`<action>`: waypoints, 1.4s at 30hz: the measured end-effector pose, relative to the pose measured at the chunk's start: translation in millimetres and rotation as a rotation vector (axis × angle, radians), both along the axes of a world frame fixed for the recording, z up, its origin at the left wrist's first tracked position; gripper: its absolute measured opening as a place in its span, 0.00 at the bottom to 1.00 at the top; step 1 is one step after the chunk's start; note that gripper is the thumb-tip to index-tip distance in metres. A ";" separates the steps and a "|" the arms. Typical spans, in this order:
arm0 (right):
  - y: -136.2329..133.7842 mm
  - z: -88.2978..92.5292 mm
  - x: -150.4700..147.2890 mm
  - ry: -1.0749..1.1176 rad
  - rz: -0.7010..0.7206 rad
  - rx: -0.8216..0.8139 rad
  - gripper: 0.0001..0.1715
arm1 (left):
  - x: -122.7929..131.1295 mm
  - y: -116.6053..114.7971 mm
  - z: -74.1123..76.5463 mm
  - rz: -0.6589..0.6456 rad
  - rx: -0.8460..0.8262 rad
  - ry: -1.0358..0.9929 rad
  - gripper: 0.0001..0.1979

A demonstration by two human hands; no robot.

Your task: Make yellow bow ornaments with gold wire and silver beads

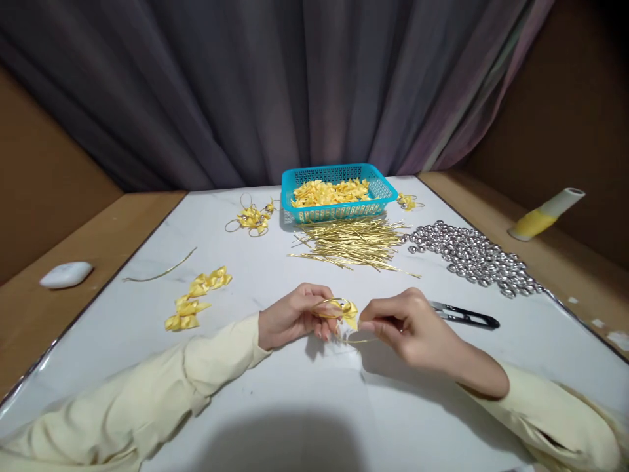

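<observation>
A blue basket (pixel 339 212) is sitting at the back of the table (pixel 246 262), behind gold wires (pixel 354 242). Silver beads (pixel 474 257) are lying to the right. The right hand (pixel 417 328) is partly hiding black snips (pixel 466 316). The left hand (pixel 297 316) is pinching a yellow bow (pixel 349 313) with a gold loop (pixel 324 302) above the table. The right hand's thumb and finger are pressing together beside it, but I can't tell on what. The bow is pointing right, and the loop is running longways left to right.

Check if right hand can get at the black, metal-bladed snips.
Likely yes: snips lie beside the right hand, handle uncovered, though it's pinched closed near the yellow satin bow.
</observation>
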State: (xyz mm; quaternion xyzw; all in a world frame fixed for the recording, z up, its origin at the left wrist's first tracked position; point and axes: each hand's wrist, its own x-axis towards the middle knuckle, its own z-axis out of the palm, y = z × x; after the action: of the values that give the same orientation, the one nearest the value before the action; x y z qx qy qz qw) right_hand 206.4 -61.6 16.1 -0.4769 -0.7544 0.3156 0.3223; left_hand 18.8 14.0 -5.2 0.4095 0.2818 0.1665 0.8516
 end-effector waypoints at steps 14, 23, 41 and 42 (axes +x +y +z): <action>-1.3 -3.5 -2.7 0.060 -0.068 0.002 0.12 | 1.6 -0.3 0.0 0.054 -0.086 -0.068 0.07; -3.0 -2.4 -3.6 0.058 -0.077 -0.018 0.11 | 0.2 -0.7 0.8 0.036 -0.065 -0.054 0.06; 1.3 1.0 -1.9 -0.037 0.001 0.010 0.10 | 2.7 1.0 -1.6 -0.012 -0.003 0.006 0.10; 2.2 1.7 -1.8 -0.031 0.000 0.003 0.10 | 2.8 1.6 -1.2 -0.011 0.000 0.002 0.10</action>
State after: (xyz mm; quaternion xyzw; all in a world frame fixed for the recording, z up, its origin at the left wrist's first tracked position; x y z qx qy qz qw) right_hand 204.7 -59.4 17.7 -0.4813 -0.7599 0.3068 0.3112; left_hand 21.6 15.5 -6.4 0.4113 0.2802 0.1614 0.8522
